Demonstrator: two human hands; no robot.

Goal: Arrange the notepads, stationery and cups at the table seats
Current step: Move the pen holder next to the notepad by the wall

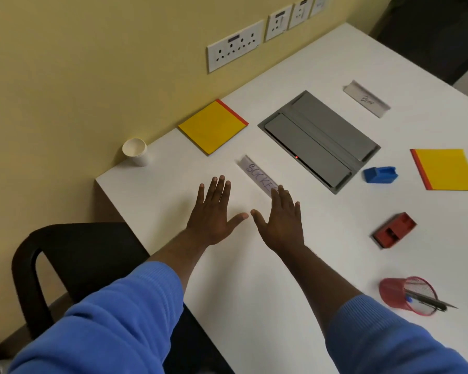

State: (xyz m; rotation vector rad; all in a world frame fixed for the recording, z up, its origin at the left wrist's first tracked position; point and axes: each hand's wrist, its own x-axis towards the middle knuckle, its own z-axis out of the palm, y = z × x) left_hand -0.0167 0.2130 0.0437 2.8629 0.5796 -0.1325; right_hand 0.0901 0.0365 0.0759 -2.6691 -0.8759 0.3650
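My left hand (214,211) and my right hand (281,222) are spread flat, palms down, over the white table (254,279), and neither holds anything. My right fingertips overlap the near end of a paper name card (256,172). A yellow notepad with a red edge (212,127) lies by the wall, and a white paper cup (135,151) stands at the table's left corner. A second yellow notepad (445,168) lies at the right edge. A blue stationery holder (380,174) and a red one (393,230) sit to the right. A red mesh pen cup (397,294) lies on its side with pens in it.
A grey flip-lid cable box (319,141) is set into the table's middle, and a second name card (366,99) lies beyond it. Wall sockets (234,45) line the yellow wall. A black chair (73,263) stands at the near left; another dark chair (438,31) is at the far right.
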